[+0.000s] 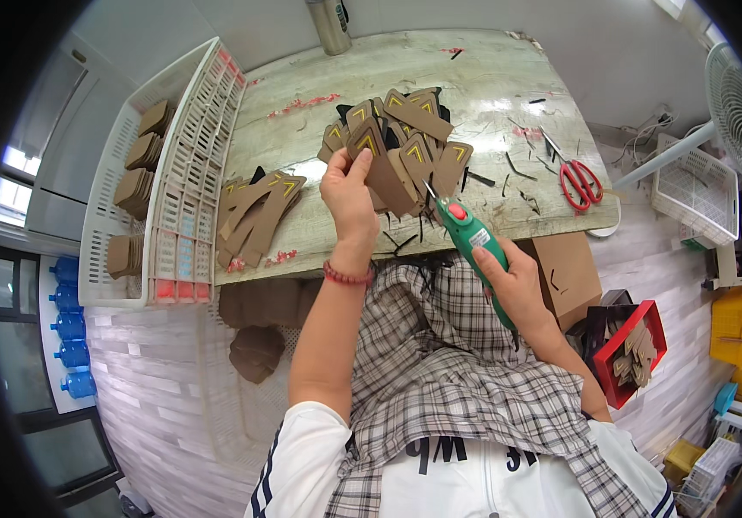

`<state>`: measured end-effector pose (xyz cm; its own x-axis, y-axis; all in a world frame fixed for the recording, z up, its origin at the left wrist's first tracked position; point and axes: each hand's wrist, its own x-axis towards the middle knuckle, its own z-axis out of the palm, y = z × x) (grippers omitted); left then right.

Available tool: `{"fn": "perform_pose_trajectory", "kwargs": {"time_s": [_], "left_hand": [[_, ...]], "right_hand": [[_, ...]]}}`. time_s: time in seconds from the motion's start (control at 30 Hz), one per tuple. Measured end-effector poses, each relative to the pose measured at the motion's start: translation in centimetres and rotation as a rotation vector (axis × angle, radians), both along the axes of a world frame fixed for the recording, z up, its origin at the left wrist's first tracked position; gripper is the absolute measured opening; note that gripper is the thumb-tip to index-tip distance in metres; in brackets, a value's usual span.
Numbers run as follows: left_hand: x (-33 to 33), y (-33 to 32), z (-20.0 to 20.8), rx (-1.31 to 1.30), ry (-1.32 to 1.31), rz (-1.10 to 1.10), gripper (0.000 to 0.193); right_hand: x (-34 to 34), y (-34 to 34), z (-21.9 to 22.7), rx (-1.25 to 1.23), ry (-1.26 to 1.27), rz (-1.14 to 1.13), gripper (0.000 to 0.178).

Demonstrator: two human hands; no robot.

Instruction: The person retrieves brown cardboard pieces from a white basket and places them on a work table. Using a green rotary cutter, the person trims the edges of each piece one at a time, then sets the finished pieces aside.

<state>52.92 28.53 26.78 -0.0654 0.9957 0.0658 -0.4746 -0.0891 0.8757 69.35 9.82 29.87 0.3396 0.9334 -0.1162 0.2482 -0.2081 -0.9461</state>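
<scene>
Hands raised, left (347,192) pinching piece (369,142) (brown)

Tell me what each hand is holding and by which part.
Left hand pinches a brown cardboard piece with a yellow chevron at its left edge. Right hand grips a green electric hand tool around its rear body.

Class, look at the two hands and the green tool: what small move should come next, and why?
Probably bring the green tool's tip onto the brown piece. The left hand holds that piece up, and the right hand aims the tip just beside its edge.
</scene>
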Motion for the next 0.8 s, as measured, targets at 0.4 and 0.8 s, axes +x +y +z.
{"fn": "perform_pose_trajectory", "kwargs": {"time_s": [0.4,0.8], "left_hand": [[2.5,-7.5,0.5,-0.181,-0.246,-0.129,0.012],[3.4,-9.7,-0.8,-0.255,-0.245,-0.272,0.01]], "right_hand": [[-0.2,-1.5,0.6,0.02,0.068,0.007,0.034],[0.1,-1.7,0.8,0.021,0.087,-0.031,0.037]]}}
